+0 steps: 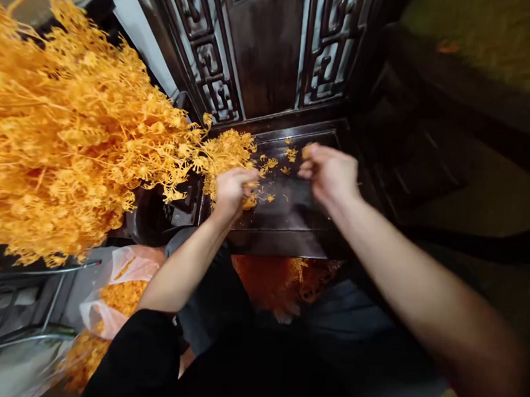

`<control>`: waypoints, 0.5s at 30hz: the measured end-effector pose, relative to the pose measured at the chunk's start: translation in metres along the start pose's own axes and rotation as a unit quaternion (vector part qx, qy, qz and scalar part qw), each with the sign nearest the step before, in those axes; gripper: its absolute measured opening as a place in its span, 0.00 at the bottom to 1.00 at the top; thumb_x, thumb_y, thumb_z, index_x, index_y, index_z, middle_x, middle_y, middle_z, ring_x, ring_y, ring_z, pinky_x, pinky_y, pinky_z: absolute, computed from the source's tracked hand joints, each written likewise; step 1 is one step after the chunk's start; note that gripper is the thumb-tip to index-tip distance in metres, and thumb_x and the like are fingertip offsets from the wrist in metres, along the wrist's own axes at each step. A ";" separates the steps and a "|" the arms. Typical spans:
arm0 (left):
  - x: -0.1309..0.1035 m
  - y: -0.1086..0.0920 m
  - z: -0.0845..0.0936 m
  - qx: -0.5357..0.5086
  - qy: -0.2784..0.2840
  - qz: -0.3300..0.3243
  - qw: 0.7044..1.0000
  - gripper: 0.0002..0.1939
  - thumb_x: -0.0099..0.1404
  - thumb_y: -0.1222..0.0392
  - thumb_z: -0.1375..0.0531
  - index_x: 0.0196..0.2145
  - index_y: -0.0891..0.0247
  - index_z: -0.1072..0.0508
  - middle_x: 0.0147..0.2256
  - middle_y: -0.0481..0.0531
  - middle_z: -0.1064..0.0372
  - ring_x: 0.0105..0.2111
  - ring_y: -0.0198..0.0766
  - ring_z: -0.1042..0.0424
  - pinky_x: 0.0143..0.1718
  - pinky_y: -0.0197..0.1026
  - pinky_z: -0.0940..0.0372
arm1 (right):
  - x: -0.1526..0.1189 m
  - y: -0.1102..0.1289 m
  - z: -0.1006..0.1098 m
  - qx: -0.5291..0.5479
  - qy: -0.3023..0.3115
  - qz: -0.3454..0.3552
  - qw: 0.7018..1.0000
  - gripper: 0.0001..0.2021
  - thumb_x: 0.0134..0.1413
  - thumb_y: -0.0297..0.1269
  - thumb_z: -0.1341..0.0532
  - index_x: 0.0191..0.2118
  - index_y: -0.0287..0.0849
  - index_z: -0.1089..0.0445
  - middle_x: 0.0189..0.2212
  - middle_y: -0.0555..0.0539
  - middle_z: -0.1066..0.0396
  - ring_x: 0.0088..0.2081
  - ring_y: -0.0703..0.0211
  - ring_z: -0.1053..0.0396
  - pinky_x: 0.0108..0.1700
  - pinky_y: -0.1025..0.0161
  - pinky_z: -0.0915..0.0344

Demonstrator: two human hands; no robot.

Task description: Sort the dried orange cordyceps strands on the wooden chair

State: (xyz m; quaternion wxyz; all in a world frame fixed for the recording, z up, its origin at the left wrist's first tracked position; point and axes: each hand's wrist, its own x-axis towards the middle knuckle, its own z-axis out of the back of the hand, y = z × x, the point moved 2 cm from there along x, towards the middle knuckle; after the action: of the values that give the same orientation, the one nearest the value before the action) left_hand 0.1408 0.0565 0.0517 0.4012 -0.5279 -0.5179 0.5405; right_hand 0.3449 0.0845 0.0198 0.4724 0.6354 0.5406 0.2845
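Observation:
My left hand (233, 191) is closed at the near edge of a pile of orange dried flowers (230, 147), with orange bits showing at its fingertips. Over the right part of a dark wooden seat (291, 215), my right hand (333, 172) pinches a small orange flower piece (310, 149), a little blurred. Several loose flower heads (290, 155) lie scattered on the seat between the two hands. A large bunch of the same orange dried flowers (69, 142) fills the left side and reaches over to the pile.
A carved dark wooden back panel (263, 53) rises behind the seat. Below left stands a plastic bag (125, 291) of orange flowers, beside metal tubing (53, 304). Reddish-orange material (263, 283) shows under the seat between my knees. Dark, blurred furniture (431, 156) stands at right.

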 end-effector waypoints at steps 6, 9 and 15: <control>0.000 -0.001 -0.007 -0.001 0.087 0.055 0.995 0.14 0.60 0.52 0.29 0.38 0.66 0.18 0.37 0.53 0.24 0.31 0.31 0.30 0.25 0.31 0.41 | 0.004 -0.006 -0.006 -0.102 0.134 0.039 0.985 0.13 0.48 0.34 0.27 0.41 0.39 0.21 0.34 0.45 0.22 0.35 0.56 0.22 0.44 0.52 0.22; 0.001 0.005 -0.012 -0.011 0.054 0.047 0.997 0.15 0.60 0.52 0.29 0.42 0.64 0.17 0.38 0.51 0.25 0.32 0.30 0.33 0.26 0.32 0.42 | -0.014 -0.005 -0.020 -0.301 0.175 0.175 0.921 0.19 0.42 0.35 0.25 0.44 0.40 0.20 0.48 0.40 0.24 0.50 0.46 0.25 0.59 0.47 0.30; 0.004 0.012 -0.014 -0.031 0.024 0.006 0.999 0.13 0.58 0.53 0.27 0.32 0.66 0.20 0.29 0.47 0.30 0.26 0.27 0.38 0.22 0.32 0.48 | -0.036 0.006 -0.033 -0.439 0.245 0.210 0.839 0.21 0.61 0.54 0.36 0.30 0.38 0.25 0.24 0.48 0.28 0.26 0.62 0.35 0.32 0.62 0.41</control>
State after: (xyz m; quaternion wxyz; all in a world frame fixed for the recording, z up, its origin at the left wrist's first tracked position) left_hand 0.1551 0.0607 0.0401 0.3936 -0.5561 -0.5214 0.5138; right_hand 0.3093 0.0604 0.0432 0.4829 0.3696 0.3102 0.7307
